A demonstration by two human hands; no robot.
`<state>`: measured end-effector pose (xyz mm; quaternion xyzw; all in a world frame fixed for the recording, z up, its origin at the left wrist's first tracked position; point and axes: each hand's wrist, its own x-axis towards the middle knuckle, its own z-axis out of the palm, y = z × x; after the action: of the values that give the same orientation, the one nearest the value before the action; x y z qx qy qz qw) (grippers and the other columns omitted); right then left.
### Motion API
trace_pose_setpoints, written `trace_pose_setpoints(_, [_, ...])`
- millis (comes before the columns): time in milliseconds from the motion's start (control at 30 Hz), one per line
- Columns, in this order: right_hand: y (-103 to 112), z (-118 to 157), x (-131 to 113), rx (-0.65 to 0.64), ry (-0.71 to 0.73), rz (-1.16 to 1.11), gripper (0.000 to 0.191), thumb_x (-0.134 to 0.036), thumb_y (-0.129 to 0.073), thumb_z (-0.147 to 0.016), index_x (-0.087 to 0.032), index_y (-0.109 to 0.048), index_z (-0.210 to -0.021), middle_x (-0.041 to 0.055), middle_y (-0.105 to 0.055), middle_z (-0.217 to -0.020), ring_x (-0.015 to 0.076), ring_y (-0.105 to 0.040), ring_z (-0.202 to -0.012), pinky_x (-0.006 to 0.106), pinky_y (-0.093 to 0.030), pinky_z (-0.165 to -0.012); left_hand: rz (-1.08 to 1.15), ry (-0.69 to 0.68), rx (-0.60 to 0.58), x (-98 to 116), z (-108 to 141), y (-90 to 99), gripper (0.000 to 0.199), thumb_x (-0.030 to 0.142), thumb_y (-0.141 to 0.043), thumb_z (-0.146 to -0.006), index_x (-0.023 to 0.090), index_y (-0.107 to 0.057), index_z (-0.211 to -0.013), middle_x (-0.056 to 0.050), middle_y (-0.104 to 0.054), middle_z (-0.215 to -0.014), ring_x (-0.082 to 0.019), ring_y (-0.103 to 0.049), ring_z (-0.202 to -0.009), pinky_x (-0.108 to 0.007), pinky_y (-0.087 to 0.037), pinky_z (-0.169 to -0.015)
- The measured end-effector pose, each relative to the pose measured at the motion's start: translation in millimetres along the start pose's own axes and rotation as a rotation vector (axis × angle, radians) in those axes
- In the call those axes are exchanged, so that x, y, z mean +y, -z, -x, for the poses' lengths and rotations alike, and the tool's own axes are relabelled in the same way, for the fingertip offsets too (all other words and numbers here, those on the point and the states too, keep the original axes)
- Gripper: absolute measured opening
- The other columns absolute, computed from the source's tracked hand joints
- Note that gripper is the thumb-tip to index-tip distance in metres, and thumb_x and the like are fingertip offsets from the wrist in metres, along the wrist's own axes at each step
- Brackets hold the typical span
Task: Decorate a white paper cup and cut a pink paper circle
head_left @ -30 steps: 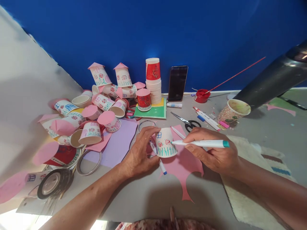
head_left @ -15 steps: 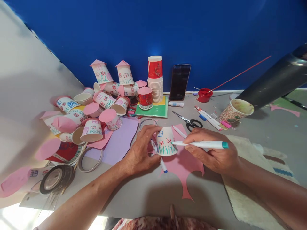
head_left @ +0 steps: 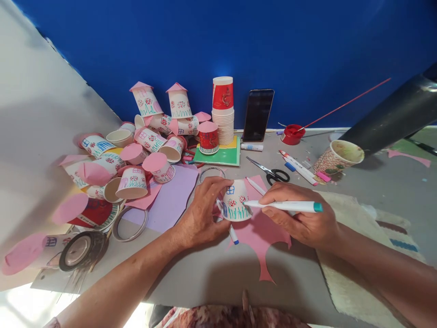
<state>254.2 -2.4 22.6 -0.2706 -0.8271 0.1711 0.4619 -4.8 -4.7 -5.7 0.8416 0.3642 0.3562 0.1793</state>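
Observation:
My left hand [head_left: 206, 212] is closed round the left side of a white paper cup [head_left: 238, 200], held upside down above the pink paper. The cup carries a blue window, red dotted flowers and green grass strokes. In my right hand [head_left: 300, 212] is a white marker [head_left: 283, 206] with a green end, its tip at the cup's right side by the flowers and grass. Under the cup lies a cut sheet of pink paper [head_left: 262, 237]. A blue-ended marker [head_left: 234, 236] sticks out below the cup, and another white marker [head_left: 255, 186] lies behind it.
Decorated cups with pink paper tops [head_left: 131, 182] are heaped at the left. Tape rolls [head_left: 129, 224] and purple paper [head_left: 172, 196] lie near them. Behind stand stacked cups [head_left: 223, 107] and a phone [head_left: 258, 116]. Scissors [head_left: 273, 172], a paint pot [head_left: 292, 135] and a cloth [head_left: 344, 255] are rightward.
The whole view has shifted slightly. Both hands keep their hold on the cup and marker, and the marker tip stays at the cup's right side.

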Motion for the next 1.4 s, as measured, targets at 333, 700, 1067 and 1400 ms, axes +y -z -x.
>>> trace_pose_setpoints(333, [-3.5, -0.2, 1.2, 0.008, 0.023, -0.008, 0.008, -0.018, -0.067, -0.100, -0.022, -0.073, -0.102, 0.0033, -0.078, -0.081, 0.0162, -0.073, -0.071, 0.028, -0.059, -0.069, -0.019, 0.002, -0.026, 1.3, 2.0, -1.2, 0.074, 0.017, -0.077, -0.083, 0.027, -0.043, -0.148, -0.013, -0.054, -0.135, -0.031, -0.055, -0.130, -0.046, -0.052, -0.105])
trace_pose_setpoints(700, [-3.9, -1.8, 1.0, 0.019, 0.022, 0.015, 0.009, -0.019, -0.065, -0.101, -0.023, -0.073, -0.100, 0.0026, -0.077, -0.080, 0.0164, -0.071, -0.069, 0.029, -0.058, -0.067, -0.052, 0.003, -0.033, 1.6, 3.0, -1.8, 0.075, 0.018, -0.080, -0.083, 0.027, -0.043, -0.148, -0.012, -0.056, -0.136, -0.031, -0.056, -0.130, -0.048, -0.050, -0.107])
trace_pose_setpoints(1067, [0.7, 1.4, 3.6, 0.066, -0.036, 0.035, 0.008, -0.019, -0.066, -0.099, -0.023, -0.073, -0.099, 0.0020, -0.076, -0.079, 0.0153, -0.067, -0.063, 0.028, -0.053, -0.060, -0.015, 0.025, -0.050, -1.0, 2.0, -2.0, 0.073, 0.018, -0.077, -0.086, 0.028, -0.042, -0.149, -0.013, -0.057, -0.139, -0.031, -0.055, -0.133, -0.046, -0.056, -0.103])
trace_pose_setpoints(1400, [-1.0, -1.0, 0.6, 0.037, -0.025, 0.032, 0.008, -0.020, -0.065, -0.100, -0.023, -0.071, -0.097, 0.0015, -0.075, -0.078, 0.0158, -0.069, -0.066, 0.029, -0.056, -0.066, -0.010, 0.025, -0.055, 0.5, 2.1, -0.8, 0.074, 0.020, -0.078, -0.086, 0.029, -0.042, -0.149, -0.012, -0.056, -0.139, -0.031, -0.056, -0.131, -0.048, -0.055, -0.104])
